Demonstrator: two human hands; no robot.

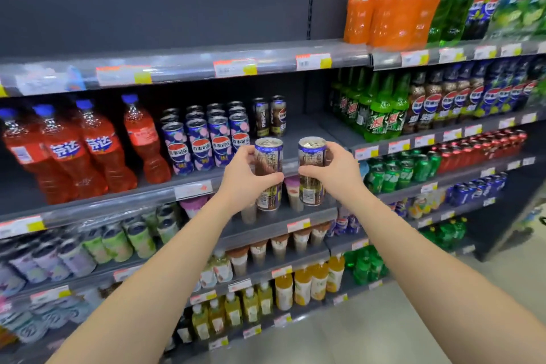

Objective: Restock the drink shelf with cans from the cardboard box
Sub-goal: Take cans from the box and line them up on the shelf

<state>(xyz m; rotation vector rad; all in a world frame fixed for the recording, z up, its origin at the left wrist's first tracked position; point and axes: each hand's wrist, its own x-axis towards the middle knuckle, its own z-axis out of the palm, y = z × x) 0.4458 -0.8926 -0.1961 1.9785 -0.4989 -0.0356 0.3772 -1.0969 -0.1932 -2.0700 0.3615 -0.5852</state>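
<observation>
My left hand grips a tall blue and brown can upright, and my right hand grips a second matching can. Both cans hover side by side in front of the dark grey drink shelf, level with its front edge. Two cans of the same kind stand at the back of that shelf, with bare shelf floor in front of them. The cardboard box is out of view.
Rows of blue cans stand just left of the bare shelf floor, then red bottles. Green and brown bottles fill the bay to the right. Cups and bottles fill the lower shelves. Grey floor lies at bottom right.
</observation>
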